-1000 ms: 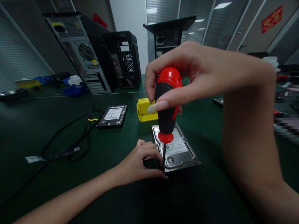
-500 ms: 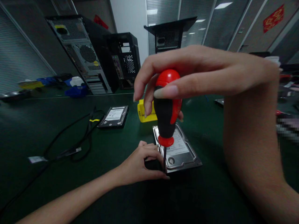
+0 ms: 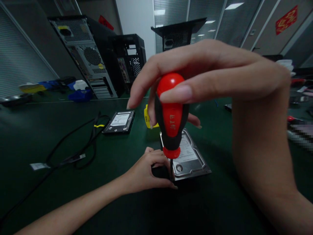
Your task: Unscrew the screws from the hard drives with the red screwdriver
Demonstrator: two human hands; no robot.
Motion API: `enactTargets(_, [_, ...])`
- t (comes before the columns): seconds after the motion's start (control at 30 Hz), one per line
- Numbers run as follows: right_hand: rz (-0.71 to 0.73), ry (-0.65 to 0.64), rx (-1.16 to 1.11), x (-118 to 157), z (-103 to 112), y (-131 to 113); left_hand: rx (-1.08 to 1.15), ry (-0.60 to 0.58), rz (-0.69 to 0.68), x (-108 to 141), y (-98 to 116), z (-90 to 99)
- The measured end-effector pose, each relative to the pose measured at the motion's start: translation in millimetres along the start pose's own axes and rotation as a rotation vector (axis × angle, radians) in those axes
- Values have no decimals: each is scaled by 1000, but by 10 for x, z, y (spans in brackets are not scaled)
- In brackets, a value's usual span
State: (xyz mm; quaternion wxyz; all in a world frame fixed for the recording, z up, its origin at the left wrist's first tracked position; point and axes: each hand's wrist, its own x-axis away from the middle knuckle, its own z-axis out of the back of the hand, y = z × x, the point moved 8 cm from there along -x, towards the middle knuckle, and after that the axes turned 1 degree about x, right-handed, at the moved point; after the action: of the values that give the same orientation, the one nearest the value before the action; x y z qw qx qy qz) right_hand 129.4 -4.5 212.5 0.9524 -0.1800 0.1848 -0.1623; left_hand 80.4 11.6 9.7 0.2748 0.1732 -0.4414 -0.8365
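My right hand grips the top of a red and black screwdriver, which stands nearly upright. Its shaft runs down to the near left corner of a silver hard drive lying on the dark green table. Around that same corner curl the fingers and thumb of my left hand, beside the screwdriver tip; the tip itself is hard to make out. Behind the screwdriver, a yellow object is partly covered by my right fingers.
A second hard drive lies left of centre, near a black cable with a USB plug. Computer cases stand at the back left, another behind my right hand. Blue and white items rest at the back left.
The screwdriver handle has turned, showing its red side with lettering. My right fingers have shifted on it, the index finger reaching further left. My left hand stays at the drive's corner.
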Motion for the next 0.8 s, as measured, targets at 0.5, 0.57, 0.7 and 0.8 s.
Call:
enactTargets(0.5, [5, -156, 81, -24, -213, 191, 164, 58, 127, 29, -126, -48])
enactTargets(0.57, [-18, -171, 77, 12, -228, 317, 140, 68, 160, 36, -132, -48])
enactTargets(0.7, [-10, -300, 44, 135, -275, 705, 111, 70, 194, 33, -113, -41])
enactTargets(0.8, [10, -345, 52, 212, -229, 1004, 100, 70, 213, 28, -119, -31])
